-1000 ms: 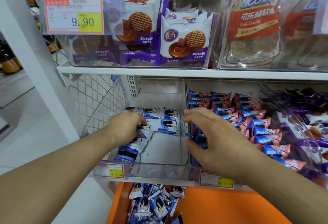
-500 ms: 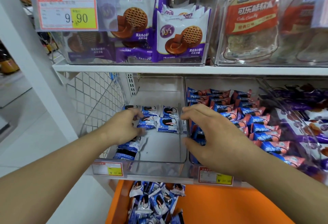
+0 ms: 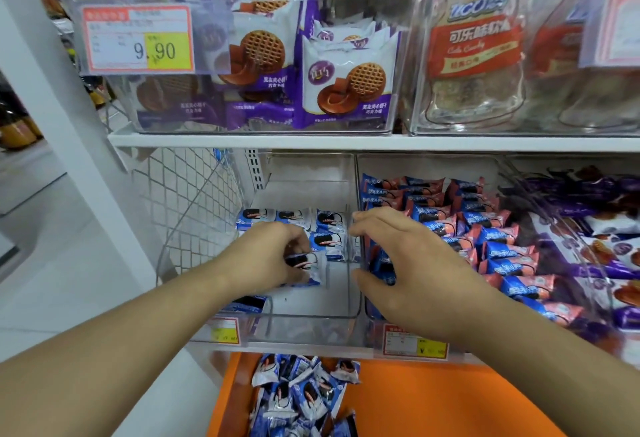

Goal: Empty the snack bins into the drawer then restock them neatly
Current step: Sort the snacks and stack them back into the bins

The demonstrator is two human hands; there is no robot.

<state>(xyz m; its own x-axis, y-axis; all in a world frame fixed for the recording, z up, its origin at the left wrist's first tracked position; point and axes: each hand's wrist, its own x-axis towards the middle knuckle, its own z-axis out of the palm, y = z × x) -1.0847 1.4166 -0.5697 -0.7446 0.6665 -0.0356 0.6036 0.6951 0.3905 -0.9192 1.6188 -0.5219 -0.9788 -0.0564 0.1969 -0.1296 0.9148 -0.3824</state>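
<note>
Snack packets in blue-and-white wrappers are what we are handling: our left hand (image 3: 270,256) sits inside the clear bin (image 3: 311,315) on the lower shelf, fingers curled around one blue-and-white packet (image 3: 306,265) and pinching it just above the bin floor. Our right hand (image 3: 408,263) hovers over the wall between this bin and the next one, fingers spread and slightly bent, thumb apart from them; we cannot tell whether the fingertips touch the wall or the packets under them, and it grips nothing that we can see.

Behind our left hand, a row of the same packets (image 3: 294,218) lies flat across the back of the bin, with one more (image 3: 329,241) just in front of that row. Another packet (image 3: 247,303) lies at the bin's front left corner, near the yellow price tag (image 3: 225,331).

To the right, the neighbouring bin (image 3: 485,166) holds blue-and-pink packets (image 3: 498,246) stacked in leaning rows. Further right are purple wrappers (image 3: 588,194).

Below the shelf, the orange drawer (image 3: 433,402) stands open, with a loose heap of blue-and-white packets (image 3: 304,398) at its left side.

On the shelf above us, a clear bin of purple biscuit packs (image 3: 346,90) carries a price label (image 3: 138,40) reading 9.90, beside a bin of red-labelled bags (image 3: 474,45).
</note>
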